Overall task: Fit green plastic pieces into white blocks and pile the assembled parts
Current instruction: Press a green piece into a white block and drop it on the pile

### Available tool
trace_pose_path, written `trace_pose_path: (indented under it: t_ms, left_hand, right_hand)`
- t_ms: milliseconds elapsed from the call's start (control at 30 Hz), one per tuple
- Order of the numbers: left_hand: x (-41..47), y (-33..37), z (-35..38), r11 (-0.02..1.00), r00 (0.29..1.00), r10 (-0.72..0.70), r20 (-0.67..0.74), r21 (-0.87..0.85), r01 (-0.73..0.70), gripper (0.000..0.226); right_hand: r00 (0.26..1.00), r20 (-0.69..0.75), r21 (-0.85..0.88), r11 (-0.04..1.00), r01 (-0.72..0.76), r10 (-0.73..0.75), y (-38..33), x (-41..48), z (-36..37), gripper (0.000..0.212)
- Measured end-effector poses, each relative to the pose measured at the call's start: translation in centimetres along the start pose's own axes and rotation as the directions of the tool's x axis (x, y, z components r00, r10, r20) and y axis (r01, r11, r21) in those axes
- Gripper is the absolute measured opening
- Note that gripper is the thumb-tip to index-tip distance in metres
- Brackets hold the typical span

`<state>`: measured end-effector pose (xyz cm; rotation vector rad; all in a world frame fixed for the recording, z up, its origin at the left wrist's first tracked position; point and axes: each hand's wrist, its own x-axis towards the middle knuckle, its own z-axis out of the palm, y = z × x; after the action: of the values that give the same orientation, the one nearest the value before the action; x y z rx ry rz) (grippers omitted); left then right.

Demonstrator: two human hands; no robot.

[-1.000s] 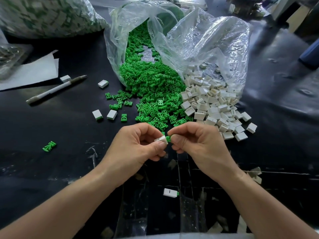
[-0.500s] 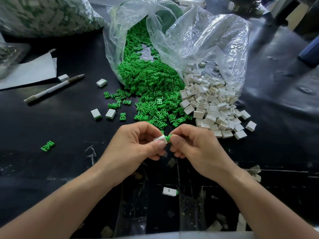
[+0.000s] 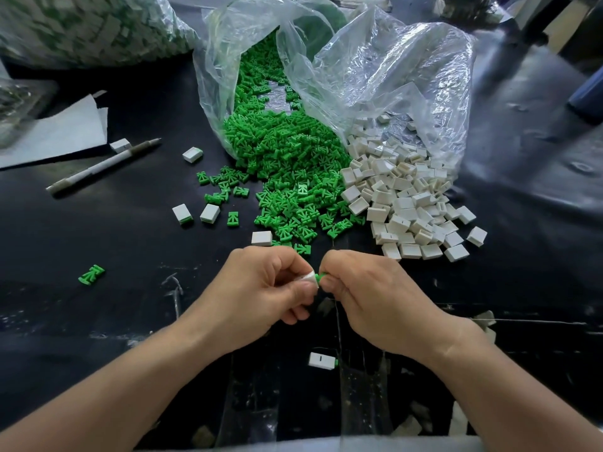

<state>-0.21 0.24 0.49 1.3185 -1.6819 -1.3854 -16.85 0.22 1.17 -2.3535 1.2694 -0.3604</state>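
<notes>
So the whole thing comes down to the little gap between the two hands, low over the black bench (image 3: 130, 256). The left hand (image 3: 261, 288) has its thumb and fingers curled round a small white plastic block (image 3: 310, 277), and only the block's right-hand end peeks out. The right hand (image 3: 368, 295) is pinched on a small green plastic piece (image 3: 322, 275), which sits directly to the right of the block and right up against that exposed end. The piece looks lined up left-to-right, pointing at the block, though most of it is hidden by fingertips, so I can't tell how far in it is. My guess is the push has to run straight along that line, right hand toward left. One assembled white-and-green part (image 3: 321, 359) lies on the bench nearer the person, roughly below the hands.
</notes>
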Motion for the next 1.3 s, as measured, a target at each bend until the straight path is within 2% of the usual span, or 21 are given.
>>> trace_pose_path:
  t_ms: [100, 167, 233, 300, 400, 467, 567, 633, 700, 767, 900, 1067, 1167, 1300]
  left_hand:
    - [-0.2, -0.4, 0.2, 0.993, 0.999, 0.042, -0.003, 0.112, -0.042, 0.018]
    - [-0.2, -0.4, 0.2, 0.991, 0.998, 0.055, -0.002, 0.124, -0.054, 0.017]
    - [0.1, -0.1, 0.1, 0.997, 0.998, 0.055, -0.009, 0.057, -0.054, 0.012]
    - [0.4, 0.4, -0.1, 0.994, 0.999, 0.036, -0.01, -0.102, -0.037, 0.002]
    - [0.4, 0.7, -0.2, 0.957, 0.998, 0.039, -0.051, -0.287, -0.052, 0.019]
    - [0.3, 0.7, 0.0, 0.934, 0.994, 0.066, -0.088, -0.346, -0.092, 0.021]
    - [0.3, 0.6, 0.2, 0.927, 0.993, 0.069, -0.1, -0.36, -0.101, 0.019]
    - [0.2, 0.9, 0.3, 0.912, 0.995, 0.081, -0.05, -0.4, -0.094, 0.014]
    - [0.0, 1.4, 0.4, 0.893, 0.994, 0.107, -0.014, -0.437, -0.103, 0.013]
    - [0.1, 1.3, 0.4, 0.893, 0.992, 0.127, -0.007, -0.434, -0.117, 0.018]
    - [0.2, 0.8, 0.6, 0.902, 0.988, 0.154, -0.02, -0.406, -0.148, 0.029]
    - [0.3, 0.4, 0.8, 0.88, 0.981, 0.191, -0.044, -0.434, -0.191, 0.017]
    - [0.3, 0.2, 1.0, 0.895, 0.982, 0.173, -0.071, -0.405, -0.187, 0.016]
    - [0.3, 0.4, 1.1, 0.902, 0.983, 0.169, -0.073, -0.391, -0.184, 0.02]
  right_hand:
    - [0.998, 0.049, -0.205, 0.977, 0.053, -0.044, -0.2, -0.1, 0.0, 0.014]
    - [0.999, 0.004, -0.191, 0.98, 0.054, -0.054, -0.1, -0.2, 0.1, 0.014]
    - [0.997, -0.066, -0.038, 0.999, 0.024, -0.027, 0.1, -0.1, 0.3, 0.015]
    - [0.985, -0.157, 0.248, 0.968, -0.033, 0.074, 0.4, 0.0, 0.5, 0.022]
    - [0.955, -0.133, 0.639, 0.759, -0.122, 0.266, 0.6, 0.3, 0.2, 0.042]
    - [0.945, -0.005, 0.805, 0.562, -0.191, 0.328, 0.8, 0.3, 0.2, 0.052]
    - [0.943, 0.252, 0.929, 0.219, -0.299, 0.219, 0.3, 0.5, 0.4, 0.056]
    - [0.93, 0.344, 0.928, 0.107, -0.358, 0.13, -0.2, 0.7, 0.5, 0.059]
    - [0.922, 0.382, 0.922, 0.044, -0.385, 0.069, -0.4, 0.7, 0.5, 0.062]
    - [0.925, 0.376, 0.925, 0.035, -0.378, 0.061, -0.4, 0.7, 0.5, 0.063]
    - [0.931, 0.333, 0.929, 0.116, -0.351, 0.15, -0.5, 0.5, 0.7, 0.056]
    - [0.934, 0.282, 0.888, 0.308, -0.34, 0.219, -0.7, 0.5, 1.1, 0.056]
    - [0.937, 0.242, 0.89, 0.326, -0.318, 0.251, -1.2, 0.5, 1.2, 0.044]
    - [0.939, 0.22, 0.888, 0.345, -0.304, 0.263, -1.3, 0.5, 1.4, 0.046]
